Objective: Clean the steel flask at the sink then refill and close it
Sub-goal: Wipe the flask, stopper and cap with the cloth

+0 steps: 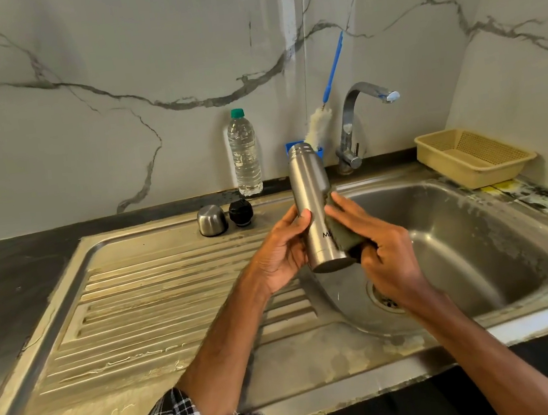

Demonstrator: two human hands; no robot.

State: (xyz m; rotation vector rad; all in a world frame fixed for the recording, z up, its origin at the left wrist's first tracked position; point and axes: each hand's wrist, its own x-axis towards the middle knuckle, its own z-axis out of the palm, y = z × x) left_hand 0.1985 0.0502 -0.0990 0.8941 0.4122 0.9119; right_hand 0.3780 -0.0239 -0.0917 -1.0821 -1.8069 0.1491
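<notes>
The steel flask is upright and uncapped above the left edge of the sink basin. My left hand grips its lower body from the left. My right hand holds a dark green scrub pad pressed against the flask's right side. The flask's steel cup lid and black stopper stand side by side at the back of the drainboard. A water-filled plastic bottle with a green cap stands behind them.
A chrome tap arches over the basin; no water runs. A blue-handled bottle brush leans on the marble wall in a blue holder. A beige plastic basket sits on the right counter. The ribbed drainboard spreads to the left.
</notes>
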